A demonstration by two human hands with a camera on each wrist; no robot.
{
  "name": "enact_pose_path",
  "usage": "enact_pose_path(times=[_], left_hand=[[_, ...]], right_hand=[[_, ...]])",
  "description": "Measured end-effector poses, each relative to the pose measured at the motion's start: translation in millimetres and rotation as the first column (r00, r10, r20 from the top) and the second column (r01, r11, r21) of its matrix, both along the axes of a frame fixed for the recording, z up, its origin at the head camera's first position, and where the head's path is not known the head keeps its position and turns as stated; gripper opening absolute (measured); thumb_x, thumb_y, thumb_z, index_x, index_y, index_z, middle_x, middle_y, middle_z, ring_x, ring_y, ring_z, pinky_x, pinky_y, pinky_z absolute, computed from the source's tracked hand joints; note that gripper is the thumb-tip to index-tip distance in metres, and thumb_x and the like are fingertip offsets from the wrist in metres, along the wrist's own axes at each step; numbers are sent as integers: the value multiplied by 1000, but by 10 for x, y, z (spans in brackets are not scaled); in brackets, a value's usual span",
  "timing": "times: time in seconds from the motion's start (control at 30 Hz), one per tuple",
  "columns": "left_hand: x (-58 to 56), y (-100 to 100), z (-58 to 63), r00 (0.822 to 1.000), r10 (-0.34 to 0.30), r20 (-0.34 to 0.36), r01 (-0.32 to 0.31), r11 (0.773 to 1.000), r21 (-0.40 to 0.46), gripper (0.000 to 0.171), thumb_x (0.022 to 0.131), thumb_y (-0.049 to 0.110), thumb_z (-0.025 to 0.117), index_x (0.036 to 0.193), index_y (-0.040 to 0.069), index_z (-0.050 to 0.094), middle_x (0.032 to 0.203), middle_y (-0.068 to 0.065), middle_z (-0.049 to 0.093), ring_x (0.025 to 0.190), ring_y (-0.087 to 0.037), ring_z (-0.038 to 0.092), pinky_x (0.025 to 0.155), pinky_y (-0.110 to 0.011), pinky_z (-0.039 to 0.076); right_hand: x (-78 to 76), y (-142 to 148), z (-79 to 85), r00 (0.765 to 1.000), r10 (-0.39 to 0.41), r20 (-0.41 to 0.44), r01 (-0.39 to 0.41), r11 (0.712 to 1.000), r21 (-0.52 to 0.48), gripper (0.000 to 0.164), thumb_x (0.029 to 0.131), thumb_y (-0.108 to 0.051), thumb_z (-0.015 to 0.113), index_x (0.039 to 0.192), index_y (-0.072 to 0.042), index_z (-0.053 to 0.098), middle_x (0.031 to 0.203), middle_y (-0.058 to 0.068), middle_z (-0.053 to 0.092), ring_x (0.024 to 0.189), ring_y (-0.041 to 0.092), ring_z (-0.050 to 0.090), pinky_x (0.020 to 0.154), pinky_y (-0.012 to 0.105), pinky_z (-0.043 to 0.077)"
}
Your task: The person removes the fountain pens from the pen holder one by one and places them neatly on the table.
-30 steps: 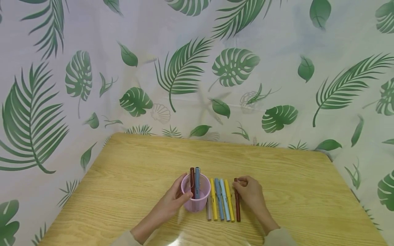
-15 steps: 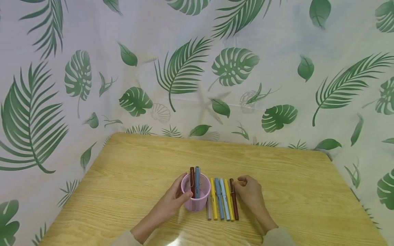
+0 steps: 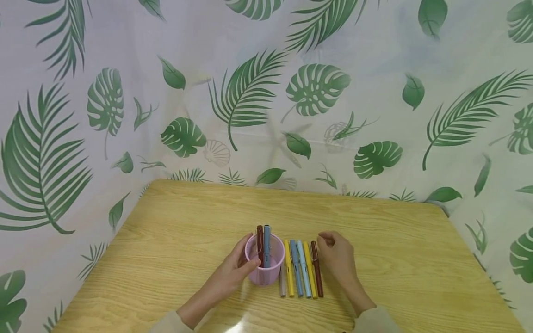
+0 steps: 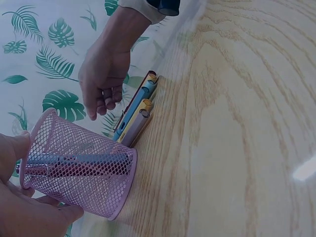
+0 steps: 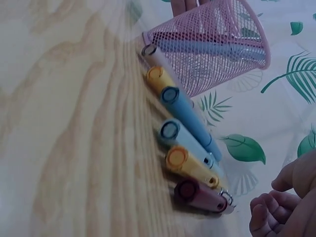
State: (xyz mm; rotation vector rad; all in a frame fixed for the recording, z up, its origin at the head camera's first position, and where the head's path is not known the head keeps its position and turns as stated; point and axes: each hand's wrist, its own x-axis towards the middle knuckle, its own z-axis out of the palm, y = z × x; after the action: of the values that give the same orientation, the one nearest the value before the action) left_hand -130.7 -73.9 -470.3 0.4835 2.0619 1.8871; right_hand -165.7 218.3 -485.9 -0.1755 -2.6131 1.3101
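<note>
My left hand (image 3: 231,274) holds a pink mesh pen holder (image 3: 264,278) upright, thumb at the near rim. Inside stand a dark red pen (image 3: 260,243) and a blue pen (image 3: 267,243). To its right several pens lie in a row: a greyish one (image 3: 282,283), a yellow one (image 3: 289,275), a blue one (image 3: 297,270), a light blue one (image 3: 306,276), another yellow one (image 3: 311,276) and a dark red one (image 3: 318,275) at the right end. Just right of that last pen is my right hand (image 3: 339,259), its fingers loosely bent around nothing.
All of it stands on a wood-grain table (image 3: 200,212). Behind and at the sides hangs a white cloth (image 3: 258,37) printed with green leaves. The pen holder stands close against the greyish pen, partly covering it in the head view.
The dark red pen under my right hand has moved left against the yellow pen. My right hand has let go of it and lifted slightly away. The left hand stays put.
</note>
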Motion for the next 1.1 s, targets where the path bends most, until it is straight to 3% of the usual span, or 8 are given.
enact_pose_path(times=[0.23,0.33,0.6,1.1], left_hand=[[-3,6,-7,1000,6,-1,-6,1000,-4,74,108,21,56,165,2,12,166,-30,16,151,-46,23,122,-53,24],[-4,7,-13,1000,5,-5,-5,1000,-6,73,108,21,56,165,2,12,166,-31,17,151,-46,24,122,-53,24],[-5,3,-11,1000,13,-7,-13,1000,-15,74,108,21,56,165,3,13,166,-31,17,150,-46,25,121,-54,25],[-17,-1,-29,1000,9,-5,-9,1000,8,74,108,20,57,165,3,12,166,-29,20,151,-44,26,122,-53,25]], right_hand=[[-4,-189,100,999,34,-30,-37,996,-84,23,102,-10,63,115,6,72,93,14,72,76,18,63,56,20,51],[-13,-279,134,998,49,-29,-52,990,-132,23,101,-8,63,116,7,71,91,17,72,74,22,66,53,19,51],[-40,-517,231,990,126,-65,-138,960,-245,21,101,-8,65,115,6,72,101,23,72,84,31,71,65,20,57],[-23,-845,293,965,239,-110,-260,930,-258,26,102,-20,69,116,1,73,101,9,74,89,18,67,73,24,58]])
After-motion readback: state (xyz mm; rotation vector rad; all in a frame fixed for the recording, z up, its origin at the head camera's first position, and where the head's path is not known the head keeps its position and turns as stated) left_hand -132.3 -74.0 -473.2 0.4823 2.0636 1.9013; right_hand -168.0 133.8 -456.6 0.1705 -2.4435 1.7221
